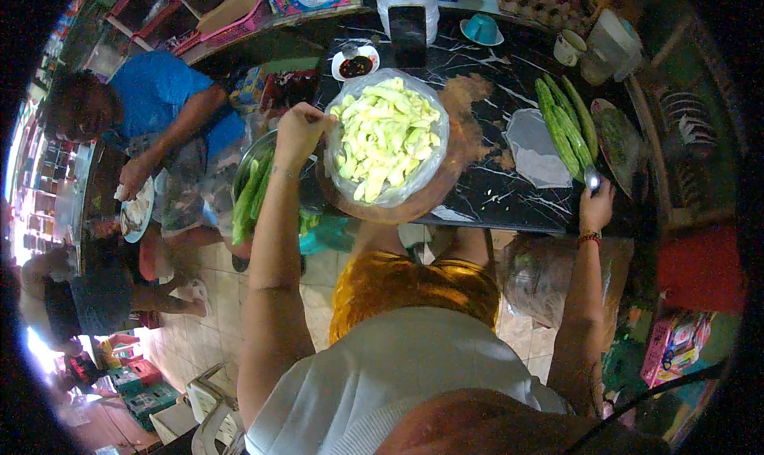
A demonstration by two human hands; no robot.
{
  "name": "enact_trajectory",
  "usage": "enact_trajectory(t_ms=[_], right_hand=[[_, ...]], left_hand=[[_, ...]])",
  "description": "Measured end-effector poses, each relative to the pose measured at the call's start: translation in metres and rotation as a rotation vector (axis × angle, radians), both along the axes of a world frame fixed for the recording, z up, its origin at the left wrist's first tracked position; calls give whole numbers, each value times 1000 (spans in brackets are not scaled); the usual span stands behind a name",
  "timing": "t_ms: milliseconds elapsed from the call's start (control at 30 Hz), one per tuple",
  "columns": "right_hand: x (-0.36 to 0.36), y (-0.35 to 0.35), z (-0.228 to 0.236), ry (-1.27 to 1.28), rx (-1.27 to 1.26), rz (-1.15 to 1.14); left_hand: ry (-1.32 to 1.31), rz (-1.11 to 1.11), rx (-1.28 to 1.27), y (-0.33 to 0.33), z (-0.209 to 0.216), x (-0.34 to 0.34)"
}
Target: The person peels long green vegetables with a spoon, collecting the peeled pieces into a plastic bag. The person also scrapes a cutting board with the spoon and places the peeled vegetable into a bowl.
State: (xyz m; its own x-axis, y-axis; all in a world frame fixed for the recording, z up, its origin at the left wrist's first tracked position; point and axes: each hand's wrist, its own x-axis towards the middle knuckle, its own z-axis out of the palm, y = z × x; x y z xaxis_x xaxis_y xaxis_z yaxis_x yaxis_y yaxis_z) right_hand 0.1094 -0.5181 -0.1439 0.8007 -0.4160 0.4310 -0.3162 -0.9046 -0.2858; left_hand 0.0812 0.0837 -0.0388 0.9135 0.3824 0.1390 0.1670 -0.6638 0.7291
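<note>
Pale green cut vegetable pieces (390, 137) fill a clear plastic bag (439, 157) spread wide on a round brown board (398, 211). At the bag's left rim, my left hand (304, 133) is closed, fingers pinched on the plastic edge. My right hand (595, 204) is at the counter's right front, closed around a shiny metal spoon (591, 178); its fingers are partly hidden. Just beyond the spoon lie several long green gourds (561, 125). A greyish flat sheet (537, 149) is on the counter between the bag and the gourds.
The dark marbled counter (477, 188) also bears a sauce dish (355, 62), a teal bowl (482, 30), a mug (569, 48) and a plate (619, 145). More gourds (248, 196) sit in a basin at left. A person in blue (163, 89) holds a plate nearby.
</note>
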Motion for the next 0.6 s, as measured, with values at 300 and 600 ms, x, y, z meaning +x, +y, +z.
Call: enact_trajectory(t_ms=[300,600], right_hand=[[-2,1,4,35,56,-33],[-4,3,11,55,19,-2]], left_hand=[[-346,-101,-39,2,13,5],[-189,-173,-236,6,-28,9]])
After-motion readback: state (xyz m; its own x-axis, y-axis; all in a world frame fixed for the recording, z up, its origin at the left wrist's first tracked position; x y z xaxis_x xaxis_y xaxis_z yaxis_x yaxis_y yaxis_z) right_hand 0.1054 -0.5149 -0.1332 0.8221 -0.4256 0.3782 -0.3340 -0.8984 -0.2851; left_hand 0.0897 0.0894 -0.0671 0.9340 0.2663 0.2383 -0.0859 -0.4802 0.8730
